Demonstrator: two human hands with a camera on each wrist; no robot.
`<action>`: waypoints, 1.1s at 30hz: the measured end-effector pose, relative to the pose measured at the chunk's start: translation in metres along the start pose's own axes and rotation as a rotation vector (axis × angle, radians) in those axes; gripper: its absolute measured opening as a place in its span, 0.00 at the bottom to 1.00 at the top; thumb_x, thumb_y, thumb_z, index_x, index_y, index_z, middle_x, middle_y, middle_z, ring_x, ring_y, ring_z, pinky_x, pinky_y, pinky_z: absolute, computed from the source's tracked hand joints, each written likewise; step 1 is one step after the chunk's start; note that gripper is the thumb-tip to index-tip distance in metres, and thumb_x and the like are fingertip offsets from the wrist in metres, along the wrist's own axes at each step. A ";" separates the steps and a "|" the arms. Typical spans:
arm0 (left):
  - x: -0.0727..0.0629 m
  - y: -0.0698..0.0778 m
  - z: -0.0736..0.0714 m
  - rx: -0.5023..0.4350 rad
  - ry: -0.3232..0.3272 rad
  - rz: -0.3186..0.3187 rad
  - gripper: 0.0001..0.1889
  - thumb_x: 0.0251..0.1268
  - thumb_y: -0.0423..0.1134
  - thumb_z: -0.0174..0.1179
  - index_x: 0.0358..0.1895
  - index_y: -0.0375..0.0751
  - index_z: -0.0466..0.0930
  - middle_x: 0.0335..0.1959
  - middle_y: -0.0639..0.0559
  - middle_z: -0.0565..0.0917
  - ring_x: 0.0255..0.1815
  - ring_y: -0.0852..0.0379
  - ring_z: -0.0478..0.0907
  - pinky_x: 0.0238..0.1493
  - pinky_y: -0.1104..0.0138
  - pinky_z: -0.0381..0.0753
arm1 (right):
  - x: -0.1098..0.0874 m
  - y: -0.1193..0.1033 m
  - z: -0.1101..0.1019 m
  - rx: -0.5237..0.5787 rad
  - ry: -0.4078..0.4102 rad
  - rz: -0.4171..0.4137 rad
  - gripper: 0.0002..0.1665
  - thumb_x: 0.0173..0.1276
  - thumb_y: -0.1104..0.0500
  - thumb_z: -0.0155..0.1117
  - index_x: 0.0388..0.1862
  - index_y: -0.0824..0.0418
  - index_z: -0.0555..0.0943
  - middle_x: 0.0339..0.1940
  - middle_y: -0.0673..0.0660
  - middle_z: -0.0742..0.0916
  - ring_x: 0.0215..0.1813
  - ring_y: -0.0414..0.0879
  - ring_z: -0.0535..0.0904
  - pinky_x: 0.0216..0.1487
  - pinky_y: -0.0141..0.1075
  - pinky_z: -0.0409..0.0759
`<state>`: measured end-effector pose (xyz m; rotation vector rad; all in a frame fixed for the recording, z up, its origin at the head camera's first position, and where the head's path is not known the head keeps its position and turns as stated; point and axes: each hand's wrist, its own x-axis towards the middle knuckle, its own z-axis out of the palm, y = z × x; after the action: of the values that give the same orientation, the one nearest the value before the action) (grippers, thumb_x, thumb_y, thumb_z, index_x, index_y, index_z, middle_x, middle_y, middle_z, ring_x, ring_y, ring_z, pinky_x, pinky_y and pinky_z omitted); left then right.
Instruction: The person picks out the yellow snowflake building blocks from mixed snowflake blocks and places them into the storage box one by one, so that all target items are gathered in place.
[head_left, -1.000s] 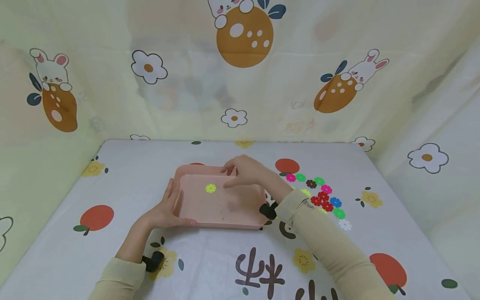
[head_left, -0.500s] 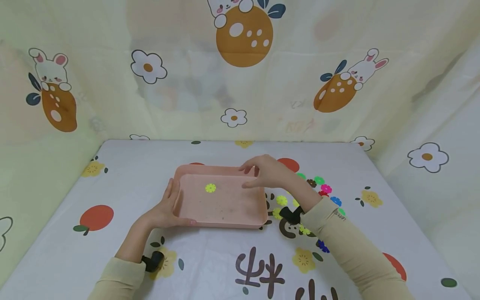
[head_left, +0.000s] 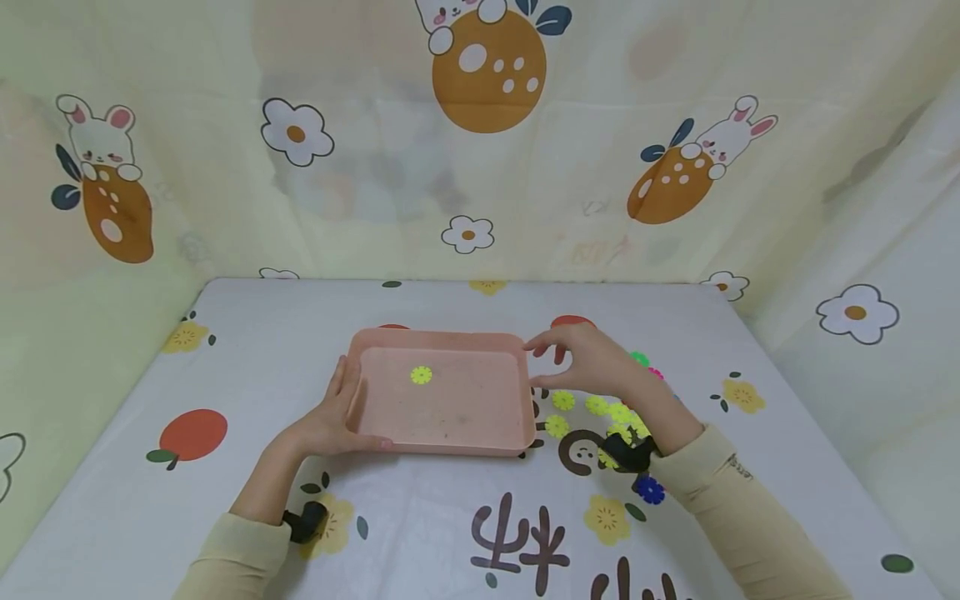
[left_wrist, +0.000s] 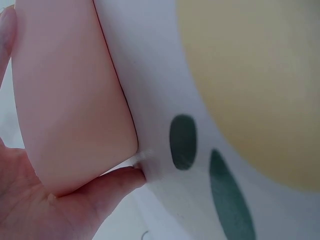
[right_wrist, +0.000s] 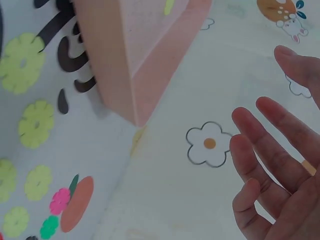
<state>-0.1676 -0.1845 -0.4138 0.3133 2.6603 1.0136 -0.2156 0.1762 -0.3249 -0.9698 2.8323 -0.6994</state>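
Since half a second ago, the person's right hand (head_left: 588,358) has drawn outward from over the shallow pink rectangular tray (head_left: 472,400) to just past its rim at two o'clock, uncovering that end, while the tray stays put. Lying flat on the tray floor is a lone bright yellow flower-shaped disc (head_left: 422,375), between ten and eleven o'clock of centre. At eight o'clock the left hand (head_left: 330,417) rests against the tray's corner, thumb extended along the near wall and fingers laid along the side wall, the two spread apart around the corner. Fingers of the right hand are loosely bent and separated from the thumb, pinching nothing; the right wrist view shows this hand apart from the tray. Beyond the tray, toward three and four o'clock, more yellow flower-shaped discs (head_left: 563,401) are scattered, some partly under the right wrist in the head view. A dark blue flower-shaped disc (head_left: 651,490) lies at four o'clock, and a green one (head_left: 639,359) peeks out past the forearm between two and three. Everything sits on a white printed tablecloth (head_left: 420,517); at twelve o'clock hangs a cream cloth (head_left: 360,208) with rabbits and flowers.
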 end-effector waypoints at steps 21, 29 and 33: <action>0.000 0.000 0.000 0.014 -0.005 -0.012 0.69 0.37 0.61 0.71 0.71 0.38 0.26 0.70 0.38 0.22 0.69 0.32 0.31 0.61 0.39 0.49 | -0.029 0.053 0.007 0.028 0.051 0.130 0.22 0.51 0.55 0.73 0.45 0.62 0.82 0.38 0.54 0.84 0.35 0.49 0.74 0.27 0.34 0.75; 0.002 -0.002 0.002 0.024 -0.001 -0.017 0.69 0.36 0.62 0.70 0.71 0.39 0.26 0.70 0.38 0.22 0.70 0.34 0.30 0.61 0.39 0.49 | -0.028 0.075 0.012 0.030 -0.004 0.207 0.23 0.53 0.57 0.72 0.46 0.67 0.80 0.40 0.61 0.83 0.36 0.54 0.75 0.29 0.34 0.75; 0.003 -0.003 0.002 0.029 0.001 -0.019 0.69 0.36 0.62 0.70 0.71 0.39 0.26 0.70 0.38 0.22 0.70 0.34 0.30 0.61 0.39 0.49 | -0.026 0.085 0.017 0.018 -0.030 0.237 0.24 0.53 0.56 0.71 0.46 0.68 0.80 0.40 0.62 0.83 0.35 0.51 0.74 0.30 0.34 0.75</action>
<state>-0.1698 -0.1846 -0.4184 0.2932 2.6757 0.9709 -0.2393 0.2443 -0.3791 -0.6208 2.8437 -0.6751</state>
